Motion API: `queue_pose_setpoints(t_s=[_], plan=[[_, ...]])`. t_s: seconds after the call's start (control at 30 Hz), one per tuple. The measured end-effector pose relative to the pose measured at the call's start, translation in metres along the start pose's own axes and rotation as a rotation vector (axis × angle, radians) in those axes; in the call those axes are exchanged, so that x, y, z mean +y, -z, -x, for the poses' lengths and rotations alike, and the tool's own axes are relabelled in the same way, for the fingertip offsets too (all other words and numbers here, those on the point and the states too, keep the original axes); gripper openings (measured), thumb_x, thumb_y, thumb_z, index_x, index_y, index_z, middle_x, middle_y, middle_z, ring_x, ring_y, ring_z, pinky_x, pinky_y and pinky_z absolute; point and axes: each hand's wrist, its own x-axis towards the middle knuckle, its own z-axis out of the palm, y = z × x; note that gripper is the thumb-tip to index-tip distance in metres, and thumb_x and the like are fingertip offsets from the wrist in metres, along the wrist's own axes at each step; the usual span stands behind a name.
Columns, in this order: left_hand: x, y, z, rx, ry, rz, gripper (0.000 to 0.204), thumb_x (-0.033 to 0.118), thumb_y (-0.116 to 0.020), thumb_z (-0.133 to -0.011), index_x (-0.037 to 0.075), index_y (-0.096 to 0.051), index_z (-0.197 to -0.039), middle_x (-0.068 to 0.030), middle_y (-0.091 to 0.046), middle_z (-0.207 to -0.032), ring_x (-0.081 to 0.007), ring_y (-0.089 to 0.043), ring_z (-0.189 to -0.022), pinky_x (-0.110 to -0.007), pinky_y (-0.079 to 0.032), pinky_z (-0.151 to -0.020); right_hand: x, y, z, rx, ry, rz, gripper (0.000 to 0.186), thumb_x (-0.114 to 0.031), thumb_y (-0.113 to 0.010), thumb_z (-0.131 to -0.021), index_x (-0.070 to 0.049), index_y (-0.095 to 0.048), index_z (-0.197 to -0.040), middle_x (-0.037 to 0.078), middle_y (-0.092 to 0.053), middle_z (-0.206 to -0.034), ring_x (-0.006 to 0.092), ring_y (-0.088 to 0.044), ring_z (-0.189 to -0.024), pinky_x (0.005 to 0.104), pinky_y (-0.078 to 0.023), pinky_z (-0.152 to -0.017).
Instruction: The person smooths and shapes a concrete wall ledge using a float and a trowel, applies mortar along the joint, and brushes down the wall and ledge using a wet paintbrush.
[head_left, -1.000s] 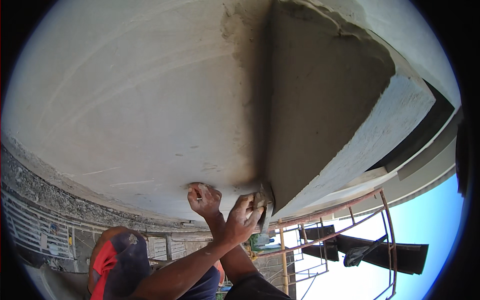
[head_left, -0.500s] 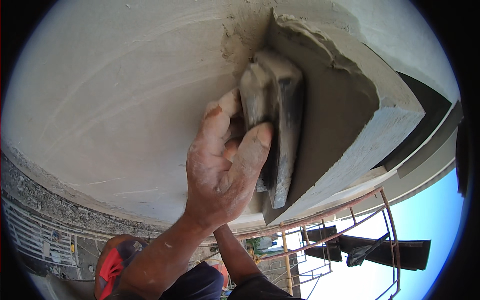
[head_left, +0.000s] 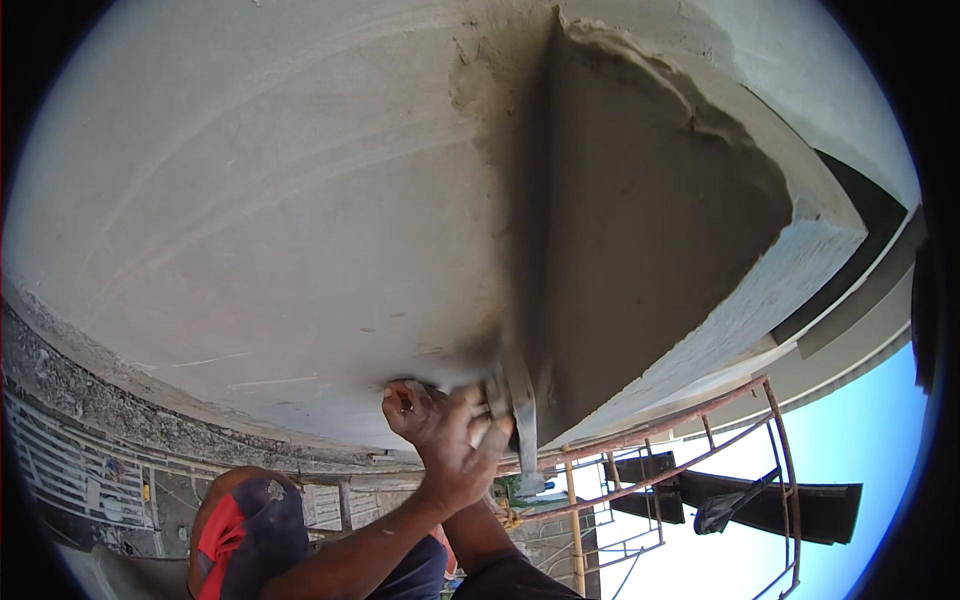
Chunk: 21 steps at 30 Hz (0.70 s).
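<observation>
My left hand [head_left: 462, 450] is low beside the inner corner, its fingers wrapped round a plastering trowel [head_left: 524, 410]. Seen nearly edge-on and blurred, the trowel has a grey blade that runs along the lower end of the corner. That corner is where the broad grey plastered wall [head_left: 300, 250] meets a projecting plastered block [head_left: 650, 230]. The block's upper edge is ragged with thick mortar. My right forearm [head_left: 480, 530] comes up behind the left one; the right hand is mostly hidden, so its fingers cannot be told apart.
Rusty scaffold tubing [head_left: 640, 425] runs below the block on the right, with dark planks [head_left: 770, 500] beyond it. At lower left are a light slatted grating [head_left: 80, 470] and my bent knee [head_left: 260, 520] with red cloth. A dark recess [head_left: 840, 250] lies right of the block.
My left hand has slid the trowel down the corner, from near its top to its lower end. More of the block's face and the corner line now shows.
</observation>
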Motion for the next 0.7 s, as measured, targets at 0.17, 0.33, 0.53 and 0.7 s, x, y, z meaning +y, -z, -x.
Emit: queue_pose_setpoints(t_s=[0.17, 0.33, 0.53, 0.7], plan=[[0.092, 0.028, -0.102, 0.131, -0.325, 0.324, 0.048, 0.009, -0.053, -0.093, -0.003, -0.041, -0.138, -0.0075, -0.054, -0.114, -0.015, -0.054, -0.096, -0.03, -0.046, -0.081, 0.011, 0.011, -0.005, 0.022, 0.093, 0.083, 0.006, -0.014, -0.068, -0.075, -0.012, -0.063, -0.077, 0.002, -0.06, -0.064, 0.0197, -0.058, -0.048, 0.0308, -0.047, -0.047], [0.115, 0.026, -0.132, 0.071, -0.306, 0.371, 0.037, 0.007, -0.054, -0.095, -0.006, -0.049, -0.13, -0.0068, -0.055, -0.117, -0.0128, -0.051, -0.105, -0.029, -0.043, -0.09, -0.001, 0.008, -0.017, 0.01, 0.369, 0.166, 0.006, -0.014, -0.066, -0.077, -0.011, -0.061, -0.076, 0.002, -0.059, -0.062, 0.0205, -0.058, -0.047, 0.0311, -0.047, -0.047], [0.035, -0.009, -0.068, -0.023, 0.022, 0.436, 0.041, 0.011, -0.058, -0.094, -0.003, -0.046, -0.131, -0.0093, -0.049, -0.118, -0.0175, -0.055, -0.109, -0.031, -0.047, -0.094, 0.013, 0.009, -0.008, 0.04, 0.268, 0.091, 0.009, -0.014, -0.066, -0.078, -0.009, -0.06, -0.075, 0.001, -0.057, -0.058, 0.0198, -0.054, -0.043, 0.0311, -0.045, -0.044], [-0.082, -0.043, 0.016, -0.113, 0.326, 0.285, 0.038, 0.007, -0.057, -0.094, 0.001, -0.045, -0.129, -0.0043, -0.055, -0.113, -0.015, -0.057, -0.104, -0.028, -0.045, -0.091, -0.012, 0.0, -0.016, 0.073, 0.211, 0.016, 0.01, -0.012, -0.067, -0.077, -0.009, -0.058, -0.074, 0.0, -0.058, -0.056, 0.0201, -0.054, -0.042, 0.0316, -0.045, -0.044]])
